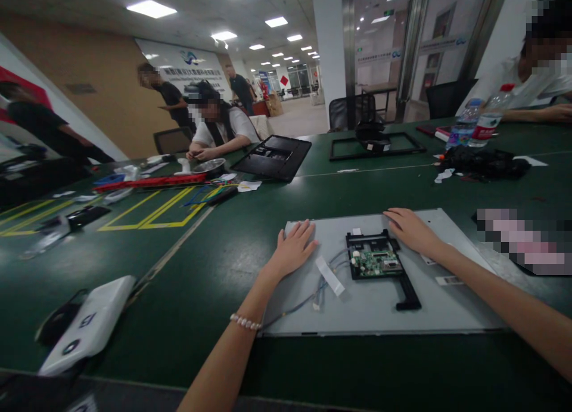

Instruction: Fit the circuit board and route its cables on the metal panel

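Note:
A flat grey metal panel (379,316), like the back of a display, lies on the green table in front of me. My left hand (292,250) rests flat near its far left corner, fingers spread. Toward the far edge, my right hand (413,230) lies on the panel with its fingers stretched out, beside a black plastic bracket (409,293). Within that bracket sits a green circuit board (378,263). Thin grey cables (304,301) run from the board to the left, under a strip of white tape (329,276). Neither hand grips anything.
A black plastic cover (274,155) and a black frame (333,149) lie farther back. Two bottles (487,123) stand at the right near a black bag (482,161). A white device (89,322) sits at the left. Another person (223,123) works across the table (201,304).

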`<state>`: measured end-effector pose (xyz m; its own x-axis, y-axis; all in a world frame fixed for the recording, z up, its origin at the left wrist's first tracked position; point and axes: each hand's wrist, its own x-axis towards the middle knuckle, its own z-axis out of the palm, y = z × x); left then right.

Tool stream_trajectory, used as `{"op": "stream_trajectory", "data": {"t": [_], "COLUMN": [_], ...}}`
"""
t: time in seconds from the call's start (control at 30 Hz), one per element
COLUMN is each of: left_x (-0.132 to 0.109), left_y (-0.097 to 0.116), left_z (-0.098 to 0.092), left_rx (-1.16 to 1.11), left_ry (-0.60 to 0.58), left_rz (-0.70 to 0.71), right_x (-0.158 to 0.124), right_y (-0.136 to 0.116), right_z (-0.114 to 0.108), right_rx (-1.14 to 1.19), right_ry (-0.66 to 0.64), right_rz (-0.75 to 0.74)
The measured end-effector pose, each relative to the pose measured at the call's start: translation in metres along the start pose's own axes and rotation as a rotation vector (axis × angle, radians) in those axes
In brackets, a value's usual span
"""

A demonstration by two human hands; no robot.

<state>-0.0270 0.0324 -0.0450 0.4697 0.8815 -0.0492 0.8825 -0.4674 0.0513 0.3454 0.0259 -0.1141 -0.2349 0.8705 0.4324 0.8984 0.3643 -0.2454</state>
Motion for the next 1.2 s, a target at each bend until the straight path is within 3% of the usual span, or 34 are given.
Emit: {"op": "stream_trajectory", "data": {"t": [0.9, 1.2], "left_x": [-0.001, 0.0], "left_y": [-0.001, 0.001], "left_z": [0.001, -0.001], "left_rx": [0.005, 0.001], "left_ry": [0.015, 0.0], "left_rz": [0.023, 0.012], "right_x": [0.0, -0.015], "right_y": [-0.002, -0.009], "right_z": [-0.004, -0.026], "right_rx": [-0.041, -0.111], "right_ry": [-0.03, -0.052], "right_rz": [0.012, 0.168]}}
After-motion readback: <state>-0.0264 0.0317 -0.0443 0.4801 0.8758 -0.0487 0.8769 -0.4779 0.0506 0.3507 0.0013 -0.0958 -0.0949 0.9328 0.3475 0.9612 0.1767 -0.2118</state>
